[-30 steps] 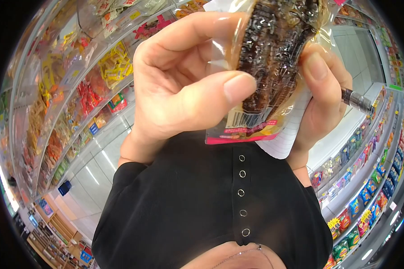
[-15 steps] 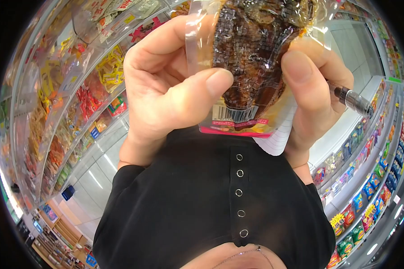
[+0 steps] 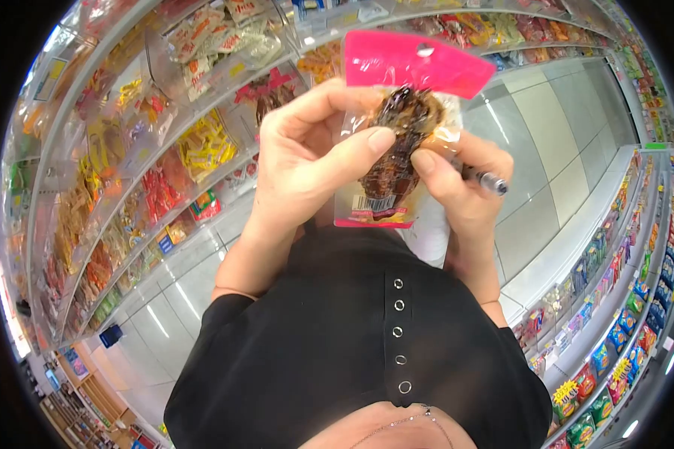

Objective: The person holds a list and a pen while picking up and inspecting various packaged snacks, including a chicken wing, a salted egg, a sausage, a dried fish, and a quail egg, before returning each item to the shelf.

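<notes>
1. Packet (image 3: 395, 168): between both hands; pink header (image 3: 397, 66) on top, barcode (image 3: 373, 203) near packet's bottom, fine print unreadable.
2. Left hand (image 3: 303, 150): thumb and fingers pinching packet's left side.
3. Right hand (image 3: 468, 176): pinching its right side. Pen (image 3: 491, 182) right of packet, partly hidden.
4. Paper (image 3: 430, 233) below-right of packet, mostly hidden.
</notes>
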{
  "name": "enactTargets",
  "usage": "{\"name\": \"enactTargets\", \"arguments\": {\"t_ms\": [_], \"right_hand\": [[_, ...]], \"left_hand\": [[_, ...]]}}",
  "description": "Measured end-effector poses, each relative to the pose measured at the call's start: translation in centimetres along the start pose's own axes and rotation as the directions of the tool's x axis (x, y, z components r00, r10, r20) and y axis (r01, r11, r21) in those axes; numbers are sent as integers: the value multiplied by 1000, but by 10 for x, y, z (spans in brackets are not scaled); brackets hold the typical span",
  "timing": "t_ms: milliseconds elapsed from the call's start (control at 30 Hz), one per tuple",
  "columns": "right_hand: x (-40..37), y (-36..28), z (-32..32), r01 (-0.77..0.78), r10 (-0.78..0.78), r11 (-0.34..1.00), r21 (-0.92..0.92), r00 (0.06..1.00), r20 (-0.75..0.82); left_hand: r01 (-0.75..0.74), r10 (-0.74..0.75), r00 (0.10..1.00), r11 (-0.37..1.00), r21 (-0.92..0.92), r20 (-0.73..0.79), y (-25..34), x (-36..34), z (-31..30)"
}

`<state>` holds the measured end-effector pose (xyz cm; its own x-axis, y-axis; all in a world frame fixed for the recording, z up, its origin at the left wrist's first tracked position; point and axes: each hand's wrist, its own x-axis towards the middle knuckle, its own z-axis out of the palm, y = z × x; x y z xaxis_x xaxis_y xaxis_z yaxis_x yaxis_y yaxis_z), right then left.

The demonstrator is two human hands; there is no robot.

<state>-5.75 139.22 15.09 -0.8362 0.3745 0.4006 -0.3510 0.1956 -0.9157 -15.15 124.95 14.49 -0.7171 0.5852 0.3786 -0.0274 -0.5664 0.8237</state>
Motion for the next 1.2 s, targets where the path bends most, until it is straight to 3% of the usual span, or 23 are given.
{"name": "enactTargets", "arguments": {"t_ms": [133,433,533,633,733,900,967,1000,1033,1067,1100,1133,1167,1200], "right_hand": [[-9,-14,-2,-45,47,999,26,998,-50],[-19,-26,-3,120,-102,985,124,984,-146],[-16,-23,-16,185,-183,982,25,981,-61],[-16,-24,-21,161,-161,987,2,985,-55],[-21,-27,-19,103,-95,993,54,986,-137],[-21,-28,-37,83,-86,995,-47,993,-76],[-23,-29,-44,120,-135,983,-138,985,-103],[-23,-24,-46,160,-173,982,-96,975,-142],[-26,-13,-48,189,-199,980,-67,958,-208],[-30,-25,-57,40,-78,976,-212,982,-174],[-35,-25,-61,-60,15,981,-187,972,-236],[-41,-19,-64,-75,36,991,-111,948,-315],[-47,-12,-67,-54,-16,985,-162,917,-399],[-56,-14,-74,-127,70,985,-116,911,-407]], "left_hand": [[0,0,1000,1000,6,5,7,-7,13],[-124,119,990,989,79,71,7,-11,26],[-139,138,988,990,15,67,3,-11,32],[-144,144,984,989,-7,104,0,-5,32],[-88,87,989,996,4,120,0,-1,36],[-12,24,983,998,-66,184,-9,9,40],[109,-67,958,984,-141,279,-13,17,37],[168,-110,934,975,-146,339,-16,23,34],[284,-243,918,954,-94,313,-16,25,36],[348,-331,901,937,-14,281,-22,30,42],[396,-434,858,900,182,275,-37,35,30],[326,-358,880,933,151,313,-53,41,40],[317,-362,881,930,186,305,-59,45,55],[287,-342,872,937,199,350,-72,49,61]]}}
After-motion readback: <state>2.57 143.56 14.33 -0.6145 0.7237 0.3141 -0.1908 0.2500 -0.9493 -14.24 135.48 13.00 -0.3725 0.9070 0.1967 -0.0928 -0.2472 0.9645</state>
